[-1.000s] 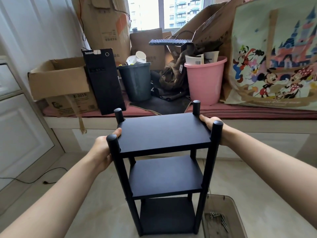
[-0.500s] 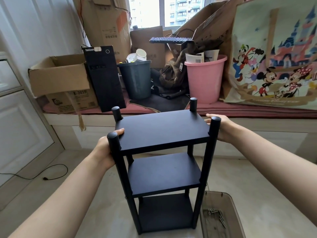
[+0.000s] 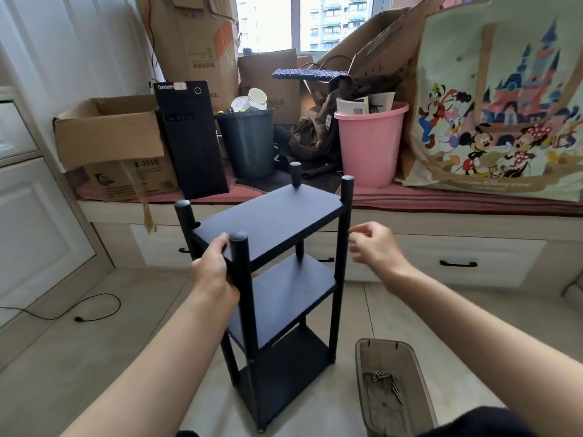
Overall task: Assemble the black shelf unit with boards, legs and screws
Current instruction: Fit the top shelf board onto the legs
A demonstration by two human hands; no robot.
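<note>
The black shelf unit point(image 3: 271, 222) stands upright on the tiled floor, three boards held between four round legs, turned corner-on to me. My left hand point(image 3: 212, 269) grips the near edge of the top board beside the nearest leg, thumb on top. My right hand point(image 3: 373, 246) hovers just right of the right leg, fingers loosely spread, touching nothing. Several loose screws point(image 3: 385, 380) lie in a brown translucent tray point(image 3: 378, 348) on the floor at the lower right.
A window bench behind the shelf carries cardboard boxes point(image 3: 110, 134), a black computer tower point(image 3: 191, 140), a dark bin point(image 3: 247, 143), a pink bucket point(image 3: 370, 143) and a large cartoon bag point(image 3: 501, 99). A cable point(image 3: 79, 316) lies on the floor at left.
The shelf unit has rotated so a corner faces me. My right hand has let go of the top board and moved off to the right; my left hand still holds it.
</note>
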